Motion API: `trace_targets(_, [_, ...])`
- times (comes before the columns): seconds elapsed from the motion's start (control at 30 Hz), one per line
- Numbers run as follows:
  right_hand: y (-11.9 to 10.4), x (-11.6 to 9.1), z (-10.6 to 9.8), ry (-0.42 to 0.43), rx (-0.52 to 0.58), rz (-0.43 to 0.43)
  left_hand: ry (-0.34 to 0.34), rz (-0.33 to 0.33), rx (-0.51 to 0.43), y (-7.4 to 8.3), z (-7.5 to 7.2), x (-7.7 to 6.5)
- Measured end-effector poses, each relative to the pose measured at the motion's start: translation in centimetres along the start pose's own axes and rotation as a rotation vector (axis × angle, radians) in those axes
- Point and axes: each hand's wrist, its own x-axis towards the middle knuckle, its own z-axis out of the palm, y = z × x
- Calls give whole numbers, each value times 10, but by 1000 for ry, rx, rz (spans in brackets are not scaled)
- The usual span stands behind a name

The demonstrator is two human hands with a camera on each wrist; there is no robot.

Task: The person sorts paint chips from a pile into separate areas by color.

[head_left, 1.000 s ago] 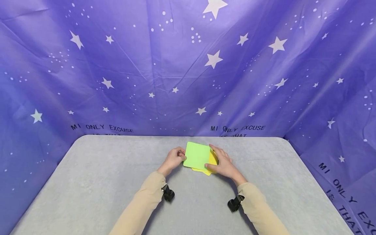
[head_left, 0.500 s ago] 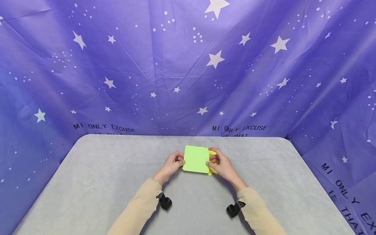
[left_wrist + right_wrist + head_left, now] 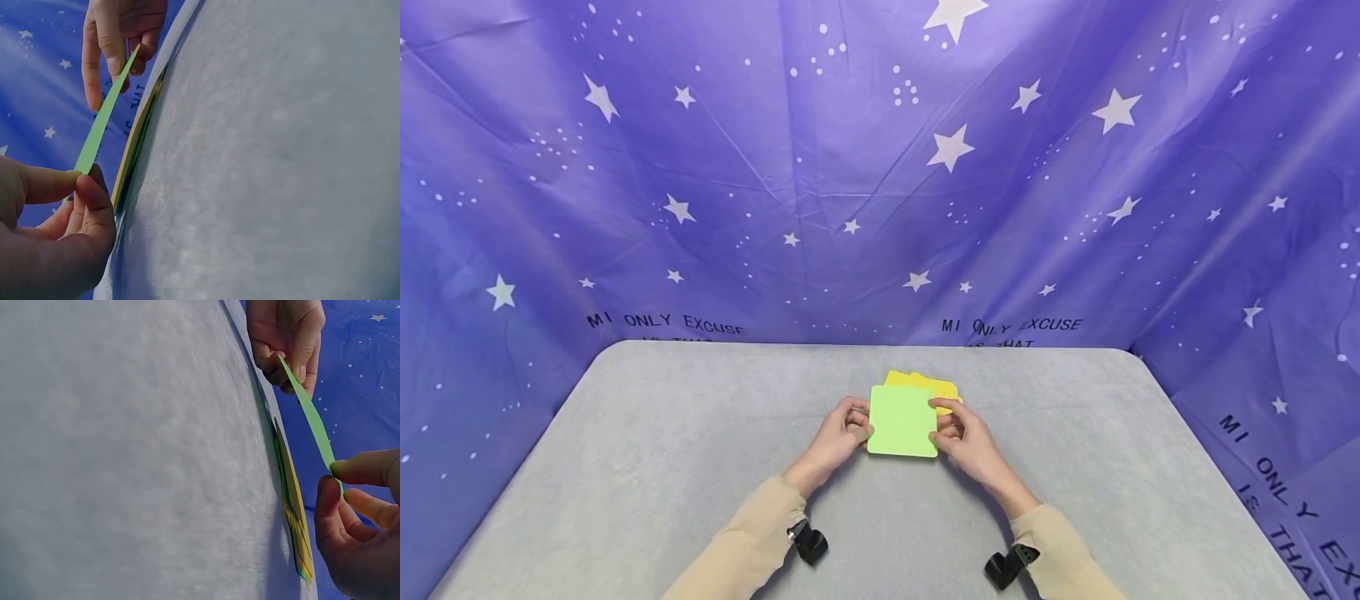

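Observation:
Between my two hands is a light green square card (image 3: 902, 422) with rounded corners, lifted off the table. Its left edge is pinched by my left hand (image 3: 838, 435), thumb on the near face and fingers behind. On the opposite edge my right hand (image 3: 973, 444) pinches it between thumb and fingers. Both wrist views show the card (image 3: 105, 122) nearly edge-on and slightly bent. Behind and below it a loose pile of cards (image 3: 946, 390) lies on the table, yellow on top. Thin green layers show in the pile's side (image 3: 289, 500) in the right wrist view.
The grey table (image 3: 662, 467) has rounded far corners. A purple curtain (image 3: 850, 167) with white stars and black lettering hangs behind and beside it. Each wrist wears a small black camera (image 3: 808, 542) over a beige sleeve (image 3: 741, 542).
The green card has come off the yellow cards and moved toward me, squared to the view. My right hand has gone from spanning the pile to pinching the card's right edge.

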Motion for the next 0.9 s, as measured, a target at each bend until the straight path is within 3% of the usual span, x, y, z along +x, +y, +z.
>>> trace_targets(0.23, [0,-14,-1,-50,49,13,-28,31,22,-1,-1,-14])
trace_targets(0.43, [0,-23,7,-94,51,-18,-54,21,37,-4,-9,-29])
trace_targets(0.7, [-6,-31,26,-122,-24,-77,-73,-37,30,-5,-34,-49])
trace_targets(0.9, [-14,-30,45,-153,-23,-107,-69,-44,29,-4,-58,-65])
